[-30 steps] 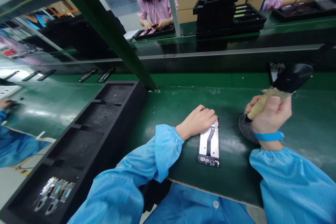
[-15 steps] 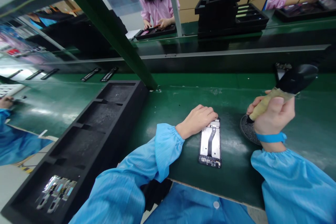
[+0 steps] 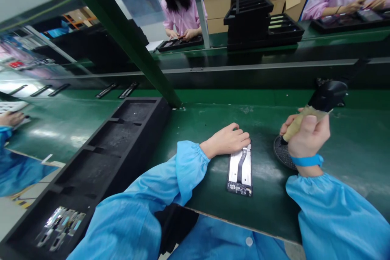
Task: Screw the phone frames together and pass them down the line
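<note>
While the left hand [image 3: 227,140] lies flat with its fingers pressed down on the far end of the phone frame [image 3: 240,169], the right hand [image 3: 304,136] is curled shut around the yellowish grip of an electric screwdriver [image 3: 307,114], whose tip points down at a round black dish [image 3: 283,152] just beside the frame. The frame lies face down on the green desk [image 3: 213,122], between the two blue sleeves, near the front edge.

To my eye that frame is a light, thin, stiff piece, and a fragile one: a dark flex ribbon runs down its middle and a small board sits bare at the near end. I would take it by its long side edges, never by the ribbon or the board. The smooth desk looks slippery, so a flat palm on top seems the way to keep it from skating. The screwdriver looks top-heavy, with its dark bulky head above the fist, and wants a full closed grip on the handle.

Counting: one frame under the hands, one screwdriver, one dish. One long black tray [image 3: 100,158] stands to the left with four compartments; only the nearest holds parts [image 3: 61,227], a small cluster I cannot count surely. Four dark strips lie on the belt [image 3: 128,89] beyond. Two people in pink work across the line, and another blue sleeve [image 3: 12,170] shows at far left
</note>
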Available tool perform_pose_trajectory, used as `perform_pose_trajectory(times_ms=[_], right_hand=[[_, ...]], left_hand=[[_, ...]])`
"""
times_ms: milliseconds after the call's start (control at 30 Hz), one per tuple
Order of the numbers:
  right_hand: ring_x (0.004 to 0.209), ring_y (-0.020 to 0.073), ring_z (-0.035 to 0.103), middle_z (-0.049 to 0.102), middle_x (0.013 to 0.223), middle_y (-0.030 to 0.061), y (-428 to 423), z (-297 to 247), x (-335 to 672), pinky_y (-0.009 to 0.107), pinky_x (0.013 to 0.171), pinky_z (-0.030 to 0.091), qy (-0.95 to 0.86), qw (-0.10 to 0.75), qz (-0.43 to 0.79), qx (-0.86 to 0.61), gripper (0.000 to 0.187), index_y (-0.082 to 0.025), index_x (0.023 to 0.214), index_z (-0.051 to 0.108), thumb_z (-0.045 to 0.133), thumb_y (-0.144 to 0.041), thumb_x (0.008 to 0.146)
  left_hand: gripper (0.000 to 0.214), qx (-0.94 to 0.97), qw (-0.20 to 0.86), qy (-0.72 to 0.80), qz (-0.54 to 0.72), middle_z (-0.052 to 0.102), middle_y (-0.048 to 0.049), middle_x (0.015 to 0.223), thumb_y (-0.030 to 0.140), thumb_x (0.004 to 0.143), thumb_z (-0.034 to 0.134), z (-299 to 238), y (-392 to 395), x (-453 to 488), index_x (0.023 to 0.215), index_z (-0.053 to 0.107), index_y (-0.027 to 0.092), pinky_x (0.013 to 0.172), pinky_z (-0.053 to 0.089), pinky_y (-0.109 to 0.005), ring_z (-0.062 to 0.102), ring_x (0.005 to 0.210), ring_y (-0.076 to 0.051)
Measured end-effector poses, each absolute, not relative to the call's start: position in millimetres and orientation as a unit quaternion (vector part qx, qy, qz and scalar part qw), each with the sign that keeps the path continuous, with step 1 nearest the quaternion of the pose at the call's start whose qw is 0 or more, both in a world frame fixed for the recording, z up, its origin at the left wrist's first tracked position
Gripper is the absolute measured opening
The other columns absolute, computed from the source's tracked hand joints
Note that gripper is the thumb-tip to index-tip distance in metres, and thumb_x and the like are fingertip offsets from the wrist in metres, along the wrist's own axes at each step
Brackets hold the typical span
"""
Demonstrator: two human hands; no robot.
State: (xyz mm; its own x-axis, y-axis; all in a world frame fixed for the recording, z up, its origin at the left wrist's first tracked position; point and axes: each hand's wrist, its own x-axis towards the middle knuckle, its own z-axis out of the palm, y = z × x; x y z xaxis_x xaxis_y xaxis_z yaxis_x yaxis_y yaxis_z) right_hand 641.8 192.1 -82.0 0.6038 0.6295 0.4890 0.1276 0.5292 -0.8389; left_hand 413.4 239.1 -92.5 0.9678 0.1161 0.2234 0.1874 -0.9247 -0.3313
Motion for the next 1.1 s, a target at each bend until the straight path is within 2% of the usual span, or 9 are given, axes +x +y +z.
perform_pose_trajectory(times_ms=[133,267,400,533,633,733,867,1000,1100], right_hand=[[0.038,0.0169,0.051,0.057,0.062,-0.0040,190.7,-80.9,640.9,0.029,0.031,0.038,-0.413,0.768,0.168,-0.460,0.039,-0.025,0.099,0.055,0.058,-0.064,0.096],[0.037,0.0168,0.050,0.057,0.062,-0.0044,190.2,-80.3,640.5,0.029,0.031,0.038,-0.414,0.770,0.168,-0.457,0.038,-0.025,0.098,0.054,0.057,-0.063,0.097],[0.038,0.0164,0.051,0.057,0.062,-0.0040,189.6,-80.0,640.5,0.028,0.032,0.039,-0.412,0.768,0.171,-0.460,0.036,-0.025,0.096,0.054,0.058,-0.061,0.097],[0.038,0.0163,0.051,0.057,0.062,-0.0034,190.3,-80.8,640.9,0.029,0.031,0.039,-0.411,0.770,0.169,-0.459,0.038,-0.024,0.097,0.054,0.059,-0.061,0.097],[0.037,0.0157,0.051,0.057,0.061,-0.0033,191.5,-81.5,641.5,0.028,0.031,0.038,-0.406,0.774,0.172,-0.454,0.044,-0.022,0.099,0.054,0.060,-0.065,0.096],[0.037,0.0155,0.051,0.057,0.060,-0.0032,192.0,-81.9,642.0,0.027,0.031,0.038,-0.409,0.777,0.174,-0.446,0.045,-0.022,0.101,0.054,0.061,-0.066,0.095],[0.038,0.0156,0.051,0.058,0.061,-0.0032,191.4,-81.6,641.9,0.028,0.031,0.039,-0.417,0.775,0.173,-0.443,0.040,-0.022,0.101,0.055,0.060,-0.061,0.098],[0.037,0.0153,0.051,0.057,0.062,-0.0042,191.2,-81.3,641.3,0.028,0.031,0.038,-0.417,0.775,0.165,-0.446,0.041,-0.022,0.100,0.054,0.058,-0.063,0.098],[0.037,0.0155,0.051,0.057,0.062,-0.0037,191.5,-81.6,641.4,0.028,0.031,0.039,-0.414,0.773,0.168,-0.450,0.042,-0.022,0.100,0.053,0.059,-0.064,0.097]], left_hand=[[0.027,-0.977,0.186,-0.086,-0.064,0.066,-0.0072,0.097,0.011,0.110,0.039,-93.4,238.5,414.7,0.108,0.066,0.015,0.083,0.038,-0.037,0.061,0.082,-0.019],[0.022,-0.980,0.154,-0.121,-0.039,0.066,-0.0086,0.102,0.015,0.110,0.042,-95.8,240.5,414.0,0.112,0.064,0.014,0.080,0.038,-0.037,0.061,0.085,-0.020],[0.014,-0.983,0.078,-0.163,-0.038,0.066,-0.0090,0.108,0.019,0.110,0.050,-101.4,246.3,410.7,0.116,0.062,0.014,0.082,0.040,-0.036,0.061,0.095,-0.022],[0.019,-0.969,-0.031,-0.231,-0.080,0.067,-0.0035,0.108,0.025,0.113,0.047,-102.5,247.3,409.8,0.110,0.064,0.019,0.083,0.041,-0.033,0.062,0.098,-0.018],[0.018,-0.957,-0.065,-0.270,-0.087,0.068,-0.0013,0.110,0.028,0.112,0.051,-95.4,240.6,411.9,0.108,0.066,0.021,0.084,0.042,-0.032,0.063,0.101,-0.018],[0.017,-0.964,-0.020,-0.256,-0.070,0.068,-0.0035,0.115,0.027,0.112,0.051,-85.9,232.1,414.4,0.112,0.067,0.020,0.084,0.042,-0.033,0.062,0.102,-0.019],[0.014,-0.979,0.066,-0.193,-0.029,0.068,-0.0064,0.112,0.014,0.108,0.053,-79.6,228.6,417.2,0.110,0.066,0.016,0.078,0.040,-0.036,0.061,0.096,-0.020],[0.022,-0.982,0.129,-0.131,-0.039,0.067,-0.0070,0.102,0.013,0.110,0.044,-84.1,233.9,418.7,0.104,0.065,0.014,0.075,0.036,-0.036,0.060,0.085,-0.020],[0.027,-0.982,0.151,-0.107,-0.049,0.066,-0.0084,0.102,0.013,0.112,0.039,-91.7,238.5,418.8,0.105,0.065,0.013,0.074,0.037,-0.037,0.059,0.084,-0.021]])
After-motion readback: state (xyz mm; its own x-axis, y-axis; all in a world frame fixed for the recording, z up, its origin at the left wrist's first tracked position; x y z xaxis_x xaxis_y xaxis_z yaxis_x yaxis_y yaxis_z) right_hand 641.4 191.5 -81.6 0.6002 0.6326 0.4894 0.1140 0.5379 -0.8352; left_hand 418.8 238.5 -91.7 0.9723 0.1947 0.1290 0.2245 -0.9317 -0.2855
